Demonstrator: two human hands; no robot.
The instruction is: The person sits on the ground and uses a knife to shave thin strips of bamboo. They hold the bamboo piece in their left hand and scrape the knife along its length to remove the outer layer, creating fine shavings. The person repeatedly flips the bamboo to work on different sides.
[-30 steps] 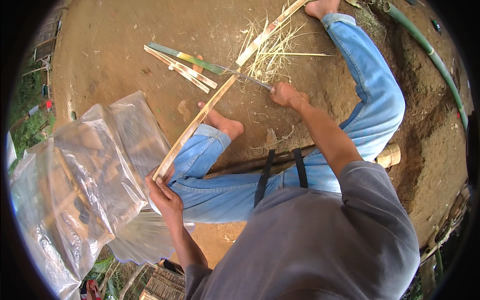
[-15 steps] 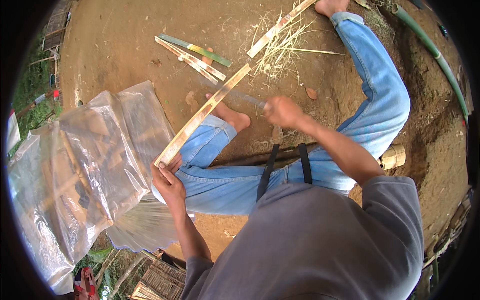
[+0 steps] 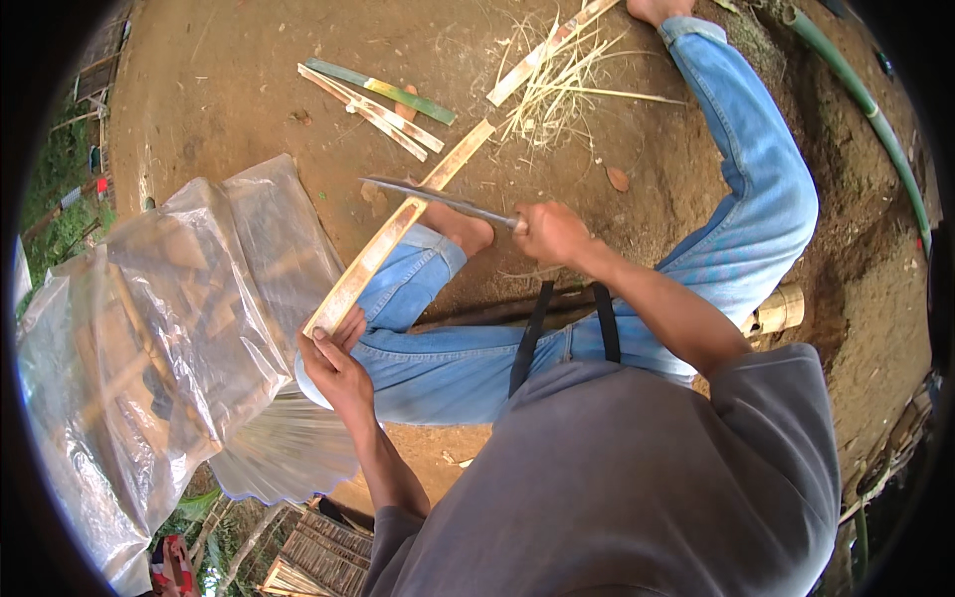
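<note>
My left hand (image 3: pixel 336 356) grips the near end of a long split bamboo strip (image 3: pixel 370 257), its pale inner side up, slanting away to the upper right above my leg. In my right hand (image 3: pixel 553 235) is the handle of a long thin-bladed knife (image 3: pixel 448 202). The blade lies across the strip, a little past its middle; whether it cuts in cannot be told. Beyond the strip's far end, another split bamboo piece (image 3: pixel 537 68) rests beside a heap of thin bamboo shavings (image 3: pixel 557 104).
Several narrow bamboo pieces, one of them green (image 3: pixel 383 90), lie on the dirt ground. Clear plastic sheeting (image 3: pixel 189 298) covers things at the left. A green bamboo pole (image 3: pixel 846 80) runs along the right. A cut bamboo length (image 3: pixel 781 310) sits by my right thigh.
My right hand has shifted slightly left, and the knife, blurred before, now shows sharply across the strip. My left hand keeps its grip at the near end.
</note>
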